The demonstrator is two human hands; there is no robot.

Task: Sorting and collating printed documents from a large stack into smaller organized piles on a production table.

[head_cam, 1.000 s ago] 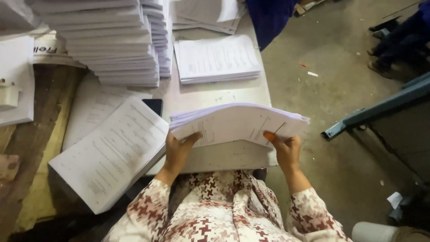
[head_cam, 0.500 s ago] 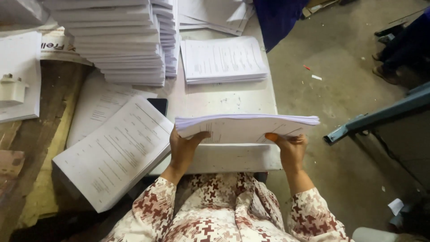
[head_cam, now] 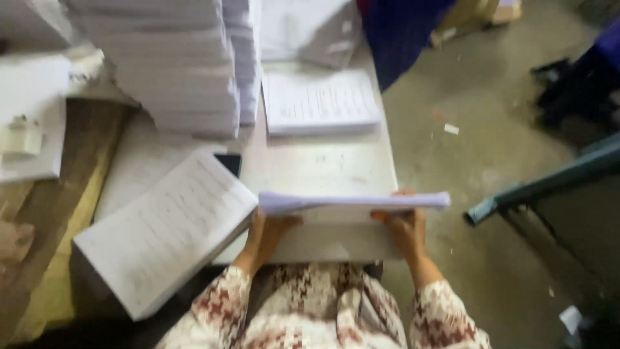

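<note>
Down at the lower middle of the frame, a thick bundle of white printed paper sheets (head_cam: 354,201) is held edge-on to the camera above the near rim of a pale, scuffed tabletop (head_cam: 323,169). The left hand (head_cam: 268,234) grips the bundle's left end from below, fingers curled up under the sheets and pressed together, while the right hand (head_cam: 407,229) clasps the right end the same way, its thumb tip showing orange at the top edge. Both wrists come out of sleeves of a cream fabric with a dark red pattern (head_cam: 323,310), which fills the bottom centre. Just left of the bundle, and touching its corner, lies a slanted stack of white printed pages (head_cam: 165,232) that overhangs the table toward the lower left. A small black flat object (head_cam: 229,161) peeks out from behind that stack's upper corner. Filling the upper left stands a tall pile of white paper (head_cam: 174,64), and to its right, in the upper middle, a lower stack of printed sheets (head_cam: 320,102) lies flat on the table. A worn wooden board (head_cam: 58,194) runs down the left edge. On the right, the grey concrete floor (head_cam: 484,116) carries scraps of paper, and a teal metal bar (head_cam: 549,181) crosses the right side at a slant.
</note>
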